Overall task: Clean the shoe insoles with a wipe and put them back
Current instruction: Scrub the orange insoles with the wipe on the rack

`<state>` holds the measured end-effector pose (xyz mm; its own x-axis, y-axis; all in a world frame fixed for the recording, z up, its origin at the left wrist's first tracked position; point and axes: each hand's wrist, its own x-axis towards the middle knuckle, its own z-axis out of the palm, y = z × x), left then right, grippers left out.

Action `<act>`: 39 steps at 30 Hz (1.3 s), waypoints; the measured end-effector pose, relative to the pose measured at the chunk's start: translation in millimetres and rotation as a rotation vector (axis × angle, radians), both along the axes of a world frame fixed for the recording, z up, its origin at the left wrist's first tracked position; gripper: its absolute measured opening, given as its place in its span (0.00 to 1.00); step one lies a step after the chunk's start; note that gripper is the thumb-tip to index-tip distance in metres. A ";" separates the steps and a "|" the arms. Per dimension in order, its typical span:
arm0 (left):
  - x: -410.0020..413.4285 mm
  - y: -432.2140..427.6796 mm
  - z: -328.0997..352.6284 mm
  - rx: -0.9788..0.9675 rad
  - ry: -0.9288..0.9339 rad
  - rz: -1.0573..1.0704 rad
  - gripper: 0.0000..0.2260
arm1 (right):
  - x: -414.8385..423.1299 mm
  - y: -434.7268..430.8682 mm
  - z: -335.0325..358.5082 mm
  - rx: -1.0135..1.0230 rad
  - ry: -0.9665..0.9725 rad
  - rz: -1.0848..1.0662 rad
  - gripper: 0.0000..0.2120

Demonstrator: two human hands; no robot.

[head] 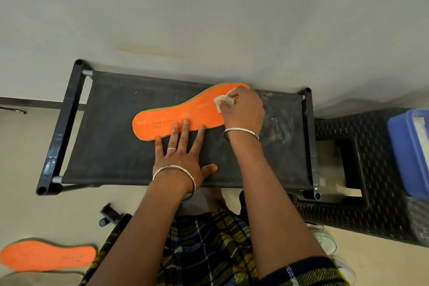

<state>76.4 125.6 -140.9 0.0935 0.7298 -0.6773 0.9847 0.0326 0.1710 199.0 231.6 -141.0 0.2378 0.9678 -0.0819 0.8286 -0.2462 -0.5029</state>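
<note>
Mid-wipe on the first insole (176, 111), lying orange face up on the dark fabric tabletop (111, 146). Right grip (241, 109) clenched round a small folded wipe (222, 101), pressing it onto the toe end directly beneath. Left grip (178, 158) released and flat, fingers spread, tips bearing on the insole's near edge towards the heel, palm on the fabric. Second insole (46, 255) down on the floor, well behind and to the left of the left grip; impossible to tell whether already cleaned.

Likely trouble from here:
- **Sliding off:** pinned by fingertips along one edge only, toe already at the tabletop's far rim beyond the right grip. Apt to swing or slide off towards the wall under a firm outward stroke.
- **Missed patches:** probably some give in the fabric under pressure, enough to skip spots between the two grips.
- **Losing the wipe:** small enough to bunch up or slip out of the right grip on a long drag.

Safer, by this reading, to stroke back towards the left grip.
</note>
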 end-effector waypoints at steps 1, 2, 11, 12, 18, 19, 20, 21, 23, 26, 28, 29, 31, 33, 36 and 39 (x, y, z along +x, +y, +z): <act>-0.5 -0.2 -0.2 0.000 -0.002 0.000 0.40 | 0.2 0.5 -2.6 0.012 0.015 0.007 0.08; -1.0 -0.1 -0.2 0.000 -0.002 -0.002 0.40 | 0.0 1.0 -3.7 0.007 0.039 0.025 0.06; -2.7 0.0 1.3 0.005 -0.013 -0.003 0.39 | -12.4 -4.3 -4.0 -0.087 0.003 0.375 0.09; -3.1 0.1 1.7 0.004 -0.017 0.000 0.39 | -6.9 -2.2 -2.3 -0.061 -0.041 0.301 0.09; -8.1 -1.9 0.6 0.007 -0.007 -0.019 0.40 | -6.7 -1.8 -1.4 -0.043 -0.005 0.239 0.10; -8.9 -2.1 -0.1 0.006 -0.006 -0.021 0.40 | -12.6 -3.6 -1.8 -0.070 0.028 0.326 0.10; -9.3 -2.0 -0.3 0.004 -0.005 -0.022 0.40 | -17.8 -5.3 -1.0 -0.089 0.048 0.414 0.10; -9.5 -2.0 -0.3 0.003 -0.004 -0.021 0.40 | -20.9 -6.8 -0.3 -0.099 0.048 0.482 0.09; -9.1 -2.3 0.0 0.003 -0.005 -0.018 0.40 | -18.0 -5.8 -0.7 -0.103 0.039 0.502 0.10; -10.1 -2.4 0.5 0.000 -0.009 -0.019 0.40 | 0.0 -0.3 -3.5 -0.074 0.041 0.279 0.14; -11.2 -2.3 0.3 0.000 -0.010 -0.019 0.41 | 8.2 1.4 -3.5 -0.009 0.029 0.146 0.15; -11.4 -2.3 0.0 0.002 -0.011 -0.017 0.41 | 8.8 1.3 -3.1 0.010 0.015 0.132 0.16; -11.1 -2.3 -0.5 -0.001 -0.010 -0.013 0.41 | 1.2 -0.6 -1.6 -0.008 -0.015 0.191 0.16; -10.2 -2.2 -0.4 -0.004 -0.010 -0.011 0.40 | -11.4 -3.5 -0.6 -0.042 -0.014 0.331 0.15; -10.2 -1.8 -0.1 -0.001 -0.004 -0.012 0.40 | -24.0 -7.7 -2.0 -0.069 -0.049 0.524 0.11; -10.5 -1.6 -0.2 -0.006 -0.005 -0.012 0.40 | -12.6 -5.4 0.1 -0.073 -0.071 0.434 0.13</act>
<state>65.9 124.0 -141.1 0.1057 0.7242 -0.6815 0.9842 0.0216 0.1757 186.4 226.2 -140.9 -0.1819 0.9715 -0.1519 0.8947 0.0994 -0.4355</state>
